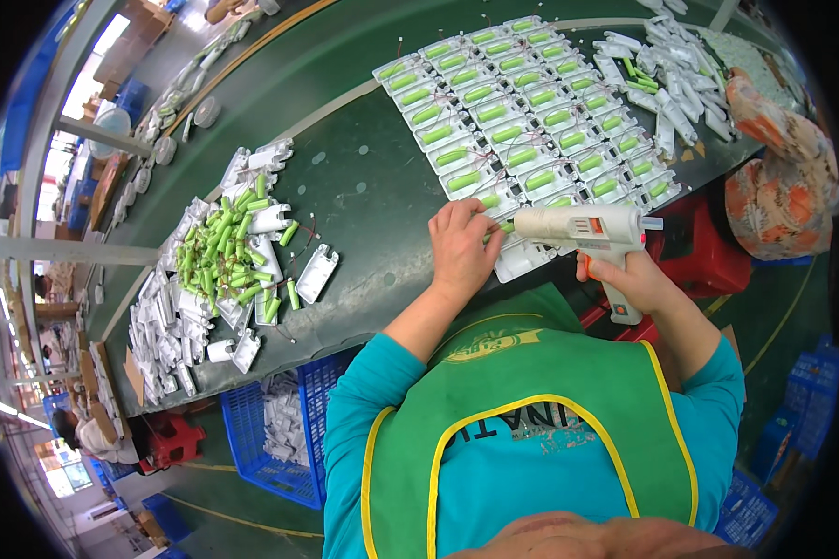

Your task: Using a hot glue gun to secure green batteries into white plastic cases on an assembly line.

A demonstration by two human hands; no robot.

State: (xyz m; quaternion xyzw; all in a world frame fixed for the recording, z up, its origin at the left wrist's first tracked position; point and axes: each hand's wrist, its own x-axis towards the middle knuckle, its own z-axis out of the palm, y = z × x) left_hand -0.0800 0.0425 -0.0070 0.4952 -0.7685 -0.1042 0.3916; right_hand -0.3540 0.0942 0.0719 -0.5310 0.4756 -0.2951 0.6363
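My right hand (638, 278) grips the handle of a white hot glue gun (569, 224), a finger at its orange trigger. The gun lies level, its nozzle pointing left toward my left hand (461, 244). The fingers of that hand are bent and closed around a green cylindrical battery (505, 226) at the near edge of a grid of white plastic housings (522, 263). Fingertips partly hide this battery. Across the grid, the other open housings each carry a green battery (537, 180) with thin wires.
Loose green batteries (219, 244) lie heaped on white housings (163, 326) at the table's left. More white parts (680, 98) are piled at the far right, near another person's patterned sleeve (783, 177). Below the table edge stand a blue crate (268, 438) and a red stool (708, 256).
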